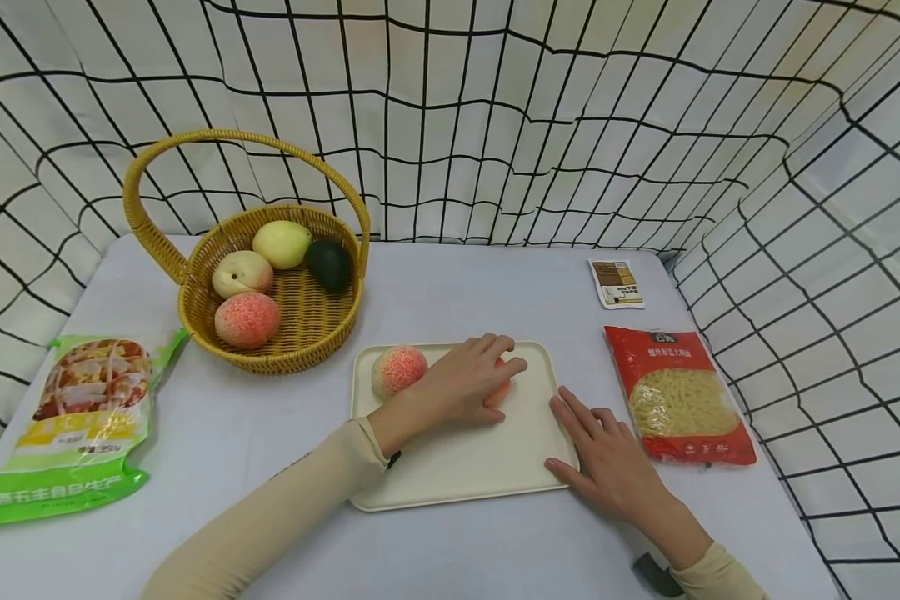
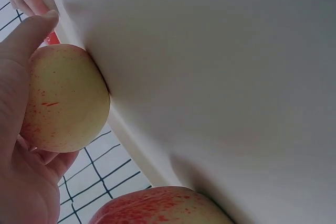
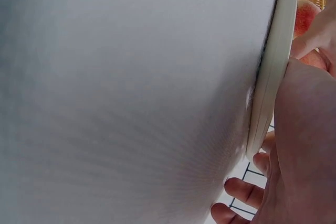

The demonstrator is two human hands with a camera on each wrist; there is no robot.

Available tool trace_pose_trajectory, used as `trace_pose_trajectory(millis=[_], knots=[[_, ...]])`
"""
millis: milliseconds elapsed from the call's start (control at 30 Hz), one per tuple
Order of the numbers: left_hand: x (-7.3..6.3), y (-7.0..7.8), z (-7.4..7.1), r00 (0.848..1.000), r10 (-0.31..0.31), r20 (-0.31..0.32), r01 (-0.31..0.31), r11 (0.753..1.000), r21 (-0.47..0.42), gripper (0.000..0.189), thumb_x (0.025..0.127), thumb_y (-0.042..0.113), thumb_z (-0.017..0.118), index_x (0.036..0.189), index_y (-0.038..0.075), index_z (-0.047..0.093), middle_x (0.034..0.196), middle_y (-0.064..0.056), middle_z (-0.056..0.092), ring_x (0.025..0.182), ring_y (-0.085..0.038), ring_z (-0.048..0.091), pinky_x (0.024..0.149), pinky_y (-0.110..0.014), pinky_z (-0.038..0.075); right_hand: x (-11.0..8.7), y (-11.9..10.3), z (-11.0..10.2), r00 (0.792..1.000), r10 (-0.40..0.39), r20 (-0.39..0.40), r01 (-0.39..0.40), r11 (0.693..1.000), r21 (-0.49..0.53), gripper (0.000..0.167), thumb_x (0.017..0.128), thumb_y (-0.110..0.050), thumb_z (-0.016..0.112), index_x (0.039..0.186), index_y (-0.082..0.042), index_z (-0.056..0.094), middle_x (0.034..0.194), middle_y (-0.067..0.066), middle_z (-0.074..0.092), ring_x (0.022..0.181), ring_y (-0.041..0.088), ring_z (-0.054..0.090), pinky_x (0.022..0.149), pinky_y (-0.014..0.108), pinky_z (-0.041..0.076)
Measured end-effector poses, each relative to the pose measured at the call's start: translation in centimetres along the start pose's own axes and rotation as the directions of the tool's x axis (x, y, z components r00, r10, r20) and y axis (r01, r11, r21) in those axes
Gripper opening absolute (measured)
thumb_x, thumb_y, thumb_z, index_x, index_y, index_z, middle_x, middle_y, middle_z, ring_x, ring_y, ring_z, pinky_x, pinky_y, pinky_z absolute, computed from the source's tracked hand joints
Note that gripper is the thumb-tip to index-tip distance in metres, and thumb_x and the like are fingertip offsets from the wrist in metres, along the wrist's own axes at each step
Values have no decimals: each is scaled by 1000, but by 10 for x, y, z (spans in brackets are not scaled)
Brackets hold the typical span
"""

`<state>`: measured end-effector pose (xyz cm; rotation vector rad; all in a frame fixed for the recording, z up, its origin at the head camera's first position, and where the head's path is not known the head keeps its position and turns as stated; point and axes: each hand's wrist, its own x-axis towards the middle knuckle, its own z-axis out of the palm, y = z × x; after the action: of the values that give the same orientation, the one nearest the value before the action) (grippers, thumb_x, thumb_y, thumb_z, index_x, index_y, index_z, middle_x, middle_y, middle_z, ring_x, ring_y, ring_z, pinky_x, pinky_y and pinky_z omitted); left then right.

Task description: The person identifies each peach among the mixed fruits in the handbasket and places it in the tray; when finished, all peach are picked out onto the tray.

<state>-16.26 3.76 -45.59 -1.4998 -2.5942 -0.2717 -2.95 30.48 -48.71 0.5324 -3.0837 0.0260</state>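
Observation:
A cream rectangular tray (image 1: 450, 487) lies on the white-covered table. On its right half, my left hand (image 1: 461, 379) holds a peach (image 2: 68, 98), its fingers and thumb curved around the fruit. Most of that peach is hidden by the hand in the head view; in the left wrist view it touches the tray surface. A second peach (image 1: 399, 372) sits at the tray's upper left, beside my left wrist. At the tray's right edge rests my right hand (image 1: 607, 458), fingers mostly extended and touching the rim (image 3: 270, 77), holding nothing.
A wicker basket (image 1: 292, 358) with a tall handle holds peaches, a yellow fruit and a dark green one at back left. A green food bag (image 1: 82, 425) lies far left. Red pasta bag (image 1: 682, 396) and small sachet (image 1: 617, 283) lie right. Black netting surrounds the table.

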Motion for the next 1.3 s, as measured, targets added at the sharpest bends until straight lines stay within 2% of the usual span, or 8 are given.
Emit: trace_pose_trajectory(millis=[200,333,533,733,867,1100,1300], knots=[[-2,-1,-4,1000,-5,-1,5,1000,12,72,86,54,83,142,20,53,146,-10,54,132,-26,57,113,-41,51,0,0,0,1000,-1,5,1,1000,-6,93,94,-64,68,169,-22,32,177,2,30,126,28,55,92,45,54],[-4,-3,-7,1000,-5,-26,6,1000,16,73,86,58,81,142,18,54,146,-10,55,132,-27,57,112,-41,52,1,0,0,1000,-4,6,4,1000,-9,94,93,-64,68,169,-22,32,177,3,30,126,28,55,92,45,54],[-7,-7,-13,996,-2,-90,2,1000,1,70,87,55,80,140,16,56,145,-11,56,131,-28,58,108,-42,55,1,-2,-1,1000,0,11,0,1000,-4,94,93,-64,69,169,-22,32,177,3,30,127,29,54,93,46,55],[-12,-11,-19,991,-24,-130,24,1000,-7,66,89,52,78,141,16,58,145,-10,56,131,-28,58,109,-42,55,1,-2,0,1000,11,20,-11,1000,2,94,93,-64,69,169,-23,31,177,3,30,128,29,54,94,48,56],[-17,-13,-27,988,-35,-149,37,999,6,63,89,50,76,140,17,58,144,-10,56,131,-27,58,109,-42,55,1,-3,0,1000,10,25,-10,1000,1,94,93,-65,68,169,-23,31,177,3,30,128,29,54,94,48,55],[-30,-19,-46,978,-38,-203,40,999,3,67,88,56,81,137,15,59,143,-12,57,132,-29,59,109,-42,55,0,-4,-1,1000,5,14,-5,1000,-5,92,94,-63,69,168,-21,33,176,3,31,127,29,54,93,46,55],[-44,-30,-65,972,-91,-219,86,996,-35,62,92,51,78,139,15,59,146,-13,55,136,-31,56,109,-45,55,0,-4,0,1000,2,8,-2,1000,1,93,93,-62,69,168,-20,33,176,4,31,127,29,54,93,46,55]])
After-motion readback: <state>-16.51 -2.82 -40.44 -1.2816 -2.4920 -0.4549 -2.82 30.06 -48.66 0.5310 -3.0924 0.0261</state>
